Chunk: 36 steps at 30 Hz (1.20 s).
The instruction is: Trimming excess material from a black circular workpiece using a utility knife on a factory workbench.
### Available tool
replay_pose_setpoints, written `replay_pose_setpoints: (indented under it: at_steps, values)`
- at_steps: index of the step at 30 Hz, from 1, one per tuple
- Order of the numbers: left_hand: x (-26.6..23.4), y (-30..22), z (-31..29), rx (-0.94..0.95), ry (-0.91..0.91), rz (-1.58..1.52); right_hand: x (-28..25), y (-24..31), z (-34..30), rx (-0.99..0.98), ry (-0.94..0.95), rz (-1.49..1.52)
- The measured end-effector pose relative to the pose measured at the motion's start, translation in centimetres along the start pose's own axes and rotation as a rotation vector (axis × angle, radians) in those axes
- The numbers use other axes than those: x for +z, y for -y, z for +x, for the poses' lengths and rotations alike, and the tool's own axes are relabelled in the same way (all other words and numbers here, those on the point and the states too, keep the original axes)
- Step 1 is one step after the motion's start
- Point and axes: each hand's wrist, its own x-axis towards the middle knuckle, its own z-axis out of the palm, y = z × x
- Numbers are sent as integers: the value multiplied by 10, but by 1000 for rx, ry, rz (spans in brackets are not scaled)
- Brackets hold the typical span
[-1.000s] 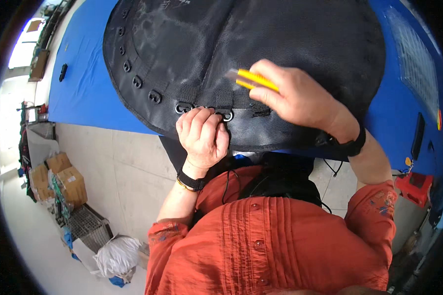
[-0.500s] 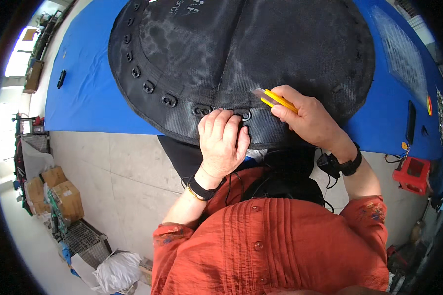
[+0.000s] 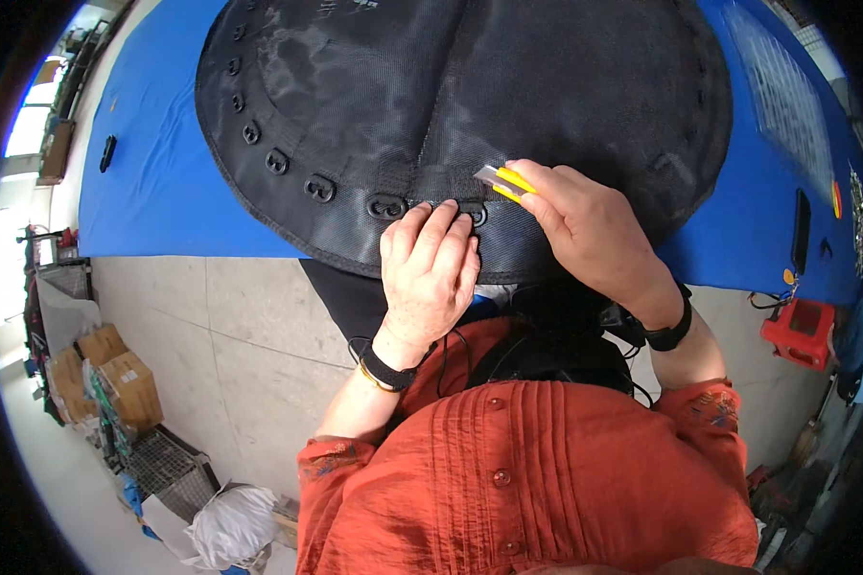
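Note:
A large round black mesh fabric piece with a seam down its middle lies over the table's near edge. Black plastic ring-shaped buckles run along its left and lower border. Flat on that border rests my left hand, its fingers stretched out and pressing beside one buckle, which they partly cover. In my right hand is a yellow utility knife, fingers closed round its handle. Its blade points left, at the fabric just above that buckle; whether it touches cannot be made out.
A blue-covered table carries a small black object at left, a clear plastic sheet and a long black object at right. A red box-shaped object sits by the right edge. Cardboard boxes stand lower left.
The knife in my right hand has moved slightly left and the wrist has turned over. My left hand's fingers have straightened a little. The fabric has shifted slightly to the left in view.

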Motion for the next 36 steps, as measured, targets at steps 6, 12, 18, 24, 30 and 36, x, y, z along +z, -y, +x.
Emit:
replay_pose_setpoints:
  at_steps: [6,12,18,24,30,36]
  values:
    - [1,-7,4,-87,-15,-16,-2,-10,-5,-38,-11,25]
    - [-3,-8,11,-112,36,6,-3,-8,-6,-15,35,18]
    - [-1,-6,12,-91,41,23,-2,-8,-4,-24,33,-12]
    - [2,-6,10,-65,7,33,-7,-1,-7,-1,56,-48]
    - [3,-4,9,-53,-5,23,-2,2,-7,-6,28,-75]
    - [3,-3,9,-59,-9,13,4,-4,-7,-56,13,-125]
